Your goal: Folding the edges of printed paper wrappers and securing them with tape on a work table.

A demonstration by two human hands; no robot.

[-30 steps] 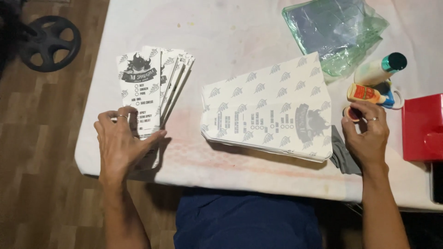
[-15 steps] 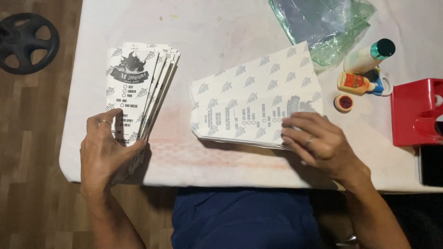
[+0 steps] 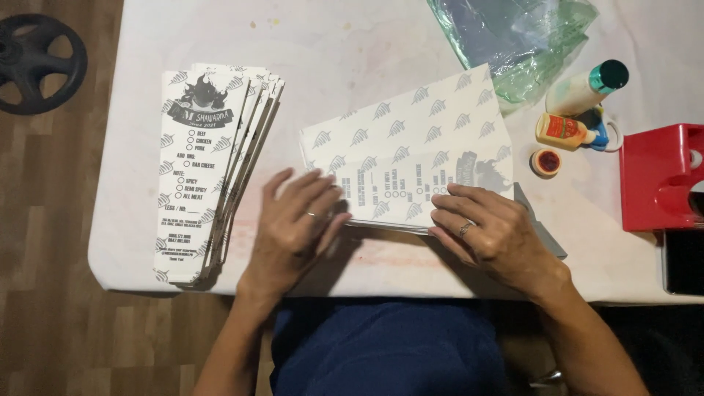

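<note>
Paper being pressed down: the stack of printed sheets point(image 3: 411, 158) is lying at the table's point(image 3: 352, 51) middle, under both flat, open hands. Its left end is being touched by the left hand point(image 3: 297, 220), its near edge by the right hand point(image 3: 491, 235); nothing is gripped.

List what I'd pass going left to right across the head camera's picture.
Black wheel on the floor → fanned pile of printed paper sleeves → left hand → flat stack of printed sheets → right hand → small orange glue bottle → red box.
</note>
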